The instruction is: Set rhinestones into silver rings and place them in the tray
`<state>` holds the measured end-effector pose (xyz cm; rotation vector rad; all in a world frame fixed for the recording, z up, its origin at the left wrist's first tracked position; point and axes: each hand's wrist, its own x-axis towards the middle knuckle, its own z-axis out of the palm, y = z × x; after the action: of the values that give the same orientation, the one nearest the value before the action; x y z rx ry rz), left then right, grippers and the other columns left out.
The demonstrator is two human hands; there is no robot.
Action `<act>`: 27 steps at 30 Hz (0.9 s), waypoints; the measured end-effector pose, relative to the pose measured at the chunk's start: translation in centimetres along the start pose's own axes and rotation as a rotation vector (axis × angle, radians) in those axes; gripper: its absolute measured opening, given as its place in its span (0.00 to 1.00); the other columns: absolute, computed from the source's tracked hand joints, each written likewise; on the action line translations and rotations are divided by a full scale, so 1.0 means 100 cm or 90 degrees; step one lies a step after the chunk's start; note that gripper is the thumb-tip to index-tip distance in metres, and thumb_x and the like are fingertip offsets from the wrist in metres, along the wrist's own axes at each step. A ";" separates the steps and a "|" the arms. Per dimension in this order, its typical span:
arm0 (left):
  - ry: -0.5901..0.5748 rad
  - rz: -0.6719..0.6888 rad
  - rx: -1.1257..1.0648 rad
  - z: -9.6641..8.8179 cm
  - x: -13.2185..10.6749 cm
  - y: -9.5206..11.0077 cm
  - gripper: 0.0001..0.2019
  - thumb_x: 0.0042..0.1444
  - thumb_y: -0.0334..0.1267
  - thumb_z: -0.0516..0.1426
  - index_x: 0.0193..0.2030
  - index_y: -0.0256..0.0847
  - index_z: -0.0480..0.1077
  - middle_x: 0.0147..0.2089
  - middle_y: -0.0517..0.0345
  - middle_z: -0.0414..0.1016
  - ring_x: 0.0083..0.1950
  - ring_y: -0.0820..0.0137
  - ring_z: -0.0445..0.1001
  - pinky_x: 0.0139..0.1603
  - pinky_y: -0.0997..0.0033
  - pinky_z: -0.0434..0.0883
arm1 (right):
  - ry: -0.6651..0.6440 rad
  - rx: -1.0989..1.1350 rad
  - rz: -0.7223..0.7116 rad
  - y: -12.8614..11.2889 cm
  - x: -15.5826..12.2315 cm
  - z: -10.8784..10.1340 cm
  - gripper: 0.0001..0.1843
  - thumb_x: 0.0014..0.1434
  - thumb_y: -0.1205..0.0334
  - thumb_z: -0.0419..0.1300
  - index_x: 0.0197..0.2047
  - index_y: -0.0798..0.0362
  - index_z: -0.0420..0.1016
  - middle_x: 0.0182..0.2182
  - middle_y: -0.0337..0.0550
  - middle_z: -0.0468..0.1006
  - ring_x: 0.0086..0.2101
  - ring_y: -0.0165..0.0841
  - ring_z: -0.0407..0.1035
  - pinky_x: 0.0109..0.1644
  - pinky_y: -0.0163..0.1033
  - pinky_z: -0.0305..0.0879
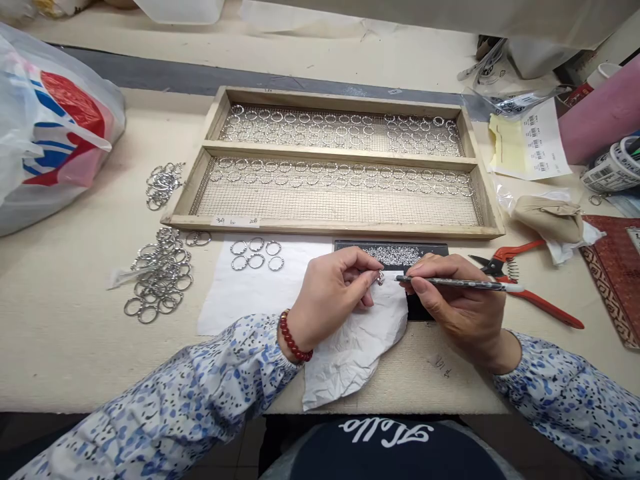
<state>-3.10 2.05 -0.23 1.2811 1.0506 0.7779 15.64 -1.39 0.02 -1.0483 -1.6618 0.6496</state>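
My left hand (337,283) is closed in a pinch on a small silver ring (381,277), mostly hidden by the fingers. In my right hand (457,300) is a slim pen-like tool (460,284), its dark tip pointing left, close to the ring. Under and behind both hands lies a black tray (345,245) with many tiny shiny stones (395,255). Crumpled white tissue (355,360) spreads beneath my left hand. Several silver rings (256,260) sit in two short rows on white paper (220,293) to the left.
Behind stands a two-part wooden mesh frame (330,230) with rows of rings. Loose ring piles (163,273) lie at left, near a plastic bag (60,133). Red-handled pliers (545,307), a beige cloth bundle (547,217) and a label sheet (543,143) are at right.
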 end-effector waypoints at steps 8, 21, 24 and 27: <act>0.005 -0.011 0.011 0.001 0.000 0.003 0.04 0.56 0.27 0.58 0.37 0.31 0.74 0.19 0.61 0.72 0.19 0.76 0.73 0.21 0.81 0.75 | 0.033 -0.035 0.045 0.001 -0.002 -0.008 0.04 0.58 0.72 0.61 0.36 0.55 0.74 0.30 0.41 0.75 0.30 0.32 0.71 0.35 0.40 0.68; 0.008 0.061 0.091 -0.001 -0.002 -0.002 0.05 0.56 0.27 0.57 0.37 0.32 0.74 0.21 0.60 0.73 0.20 0.76 0.73 0.21 0.81 0.72 | 0.005 -0.227 0.076 0.007 0.004 -0.014 0.04 0.58 0.70 0.58 0.33 0.54 0.71 0.28 0.38 0.72 0.28 0.28 0.67 0.28 0.33 0.63; 0.006 0.059 0.093 -0.001 -0.001 -0.004 0.05 0.56 0.27 0.57 0.38 0.33 0.74 0.20 0.60 0.73 0.20 0.76 0.74 0.21 0.81 0.72 | 0.002 -0.233 0.067 0.006 0.004 -0.014 0.04 0.58 0.70 0.58 0.32 0.54 0.71 0.27 0.38 0.72 0.28 0.28 0.67 0.27 0.33 0.63; 0.004 0.055 0.088 -0.001 -0.001 -0.004 0.05 0.57 0.28 0.57 0.38 0.33 0.74 0.21 0.60 0.73 0.20 0.75 0.74 0.21 0.80 0.72 | 0.002 -0.238 0.068 0.007 0.003 -0.013 0.04 0.59 0.69 0.58 0.32 0.53 0.71 0.27 0.38 0.72 0.27 0.28 0.67 0.27 0.34 0.63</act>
<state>-3.28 1.90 -0.61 1.4497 1.0744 0.7860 17.09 -0.87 0.08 -1.4108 -1.7743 0.4111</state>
